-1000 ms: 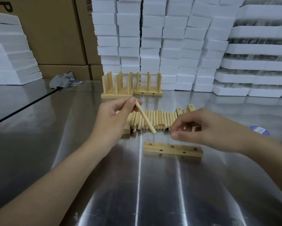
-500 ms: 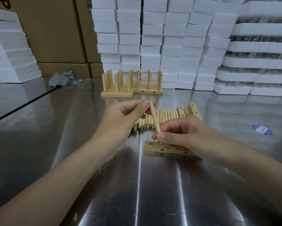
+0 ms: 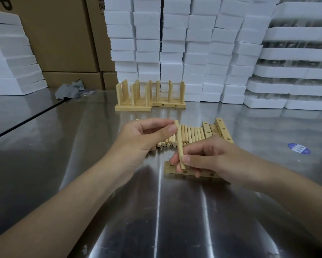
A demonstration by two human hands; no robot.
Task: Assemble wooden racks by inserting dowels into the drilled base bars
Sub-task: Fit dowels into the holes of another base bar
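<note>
Head view: left hand (image 3: pixel 141 138), right hand (image 3: pixel 212 159) pinch dowel (image 3: pixel 179 144); advise plumbing it over base bar (image 3: pixel 170 170) beneath right hand.

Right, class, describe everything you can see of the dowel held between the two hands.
The dowel is a pale wooden round rod, straight, with flat-cut ends. It stands nearly upright, leaning slightly. The left hand pinches its top end; the right hand pinches it near the bottom. Its lower end hangs over the drilled base bar, not visibly seated in a hole.
</note>
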